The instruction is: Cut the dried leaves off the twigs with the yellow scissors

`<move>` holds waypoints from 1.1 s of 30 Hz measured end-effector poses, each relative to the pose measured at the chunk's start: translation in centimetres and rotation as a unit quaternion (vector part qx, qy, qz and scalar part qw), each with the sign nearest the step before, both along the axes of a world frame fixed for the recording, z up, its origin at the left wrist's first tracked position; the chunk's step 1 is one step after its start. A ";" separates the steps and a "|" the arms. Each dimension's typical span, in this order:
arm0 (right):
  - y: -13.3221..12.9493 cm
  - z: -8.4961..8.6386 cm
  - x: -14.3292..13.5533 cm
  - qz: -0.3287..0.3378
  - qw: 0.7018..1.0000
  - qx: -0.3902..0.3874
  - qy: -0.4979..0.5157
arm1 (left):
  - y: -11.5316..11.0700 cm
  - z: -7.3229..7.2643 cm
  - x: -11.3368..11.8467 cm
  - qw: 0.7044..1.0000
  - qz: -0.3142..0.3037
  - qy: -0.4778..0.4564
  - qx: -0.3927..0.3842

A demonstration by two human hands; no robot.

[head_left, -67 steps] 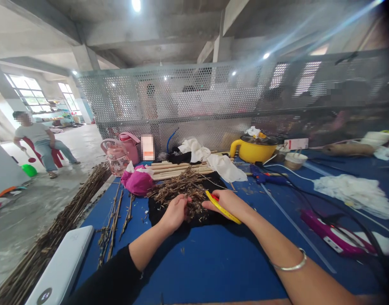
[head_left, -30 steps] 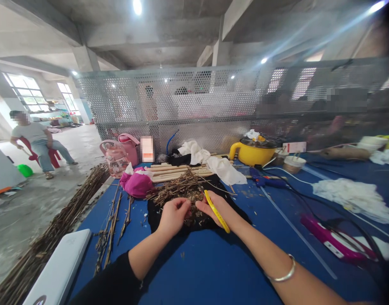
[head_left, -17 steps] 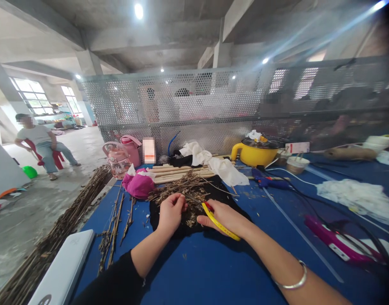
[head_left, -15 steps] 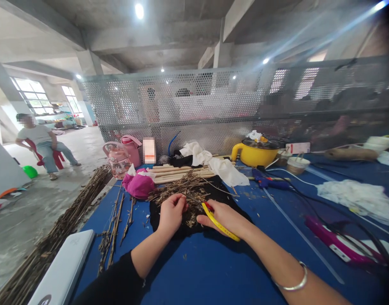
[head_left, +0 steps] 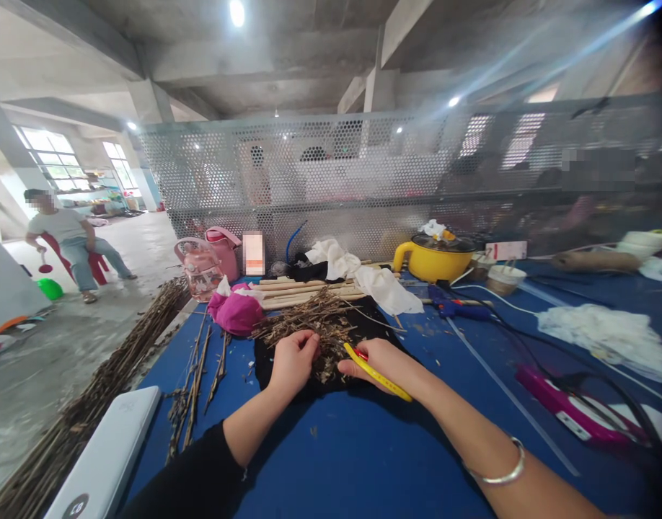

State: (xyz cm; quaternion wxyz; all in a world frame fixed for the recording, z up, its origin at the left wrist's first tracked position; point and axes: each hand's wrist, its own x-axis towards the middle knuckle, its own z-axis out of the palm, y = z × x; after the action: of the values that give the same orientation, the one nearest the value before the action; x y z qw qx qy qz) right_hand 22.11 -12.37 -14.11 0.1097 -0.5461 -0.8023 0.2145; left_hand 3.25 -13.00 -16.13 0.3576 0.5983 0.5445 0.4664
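Observation:
My left hand is closed in a pinch at the near edge of a heap of dry twigs. Whatever lies between its fingertips is too small to make out. My right hand is wrapped round a tool with a curved yellow handle and a red part near the thumb; its working end cannot be made out. Under both hands, a black cloth carries the heap and crumbled dry bits. Longer dry stalks lie on the blue table to the left.
Behind the heap are wooden sticks, white cloth and a magenta bundle. A yellow pot, a blue glue gun and a magenta power strip with cables stand right. A white power bank lies left. One person sits beyond.
My right hand and the yellow-handled tool have shifted slightly right, away from my left hand. My left hand stays pinched in nearly the same place. The seated person's arm has moved outward.

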 end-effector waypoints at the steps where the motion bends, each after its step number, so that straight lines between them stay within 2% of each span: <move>1: 0.0 0.0 0.0 -0.001 1.000 -0.003 0.000 | 0.0 -0.1 0.0 1.000 -0.002 0.010 0.000; 6: 0.2 0.9 0.5 -0.018 0.999 -0.019 -0.025 | 0.1 -0.7 -0.3 0.995 -0.004 0.096 0.022; 10: 0.9 1.4 1.3 -0.048 0.998 0.030 -0.026 | 0.2 -0.8 -0.5 0.979 -0.023 0.187 0.082; 13: 1.7 0.9 1.9 -0.083 0.994 0.065 -0.012 | 0.4 -0.7 -0.8 0.965 -0.027 0.240 0.098; 18: 2.5 -0.4 1.8 -0.127 0.984 0.111 0.053 | 0.9 -0.4 -2.2 0.956 0.028 0.260 0.133; 21: 2.5 -0.7 1.4 -0.143 0.976 0.145 0.082 | 1.1 0.0 -3.3 0.942 0.007 0.318 0.106; 25: 2.6 -1.3 1.0 -0.159 0.967 0.172 0.096 | 1.2 0.4 -4.0 0.910 -0.024 0.412 0.042; 28: 2.8 -1.7 1.1 -0.161 0.966 0.176 0.098 | 1.4 0.3 -4.0 0.910 -0.016 0.414 0.026; 33: 3.0 -2.0 1.2 -0.163 0.964 0.183 0.106 | 1.7 -0.3 -4.0 0.936 0.008 0.346 0.057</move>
State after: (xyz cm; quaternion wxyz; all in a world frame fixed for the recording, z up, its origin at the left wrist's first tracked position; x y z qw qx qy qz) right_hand 23.27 -9.37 -16.15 0.3258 -0.6143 -0.7116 0.1003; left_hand -0.74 -11.32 -16.43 0.1086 0.7375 0.6122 0.2637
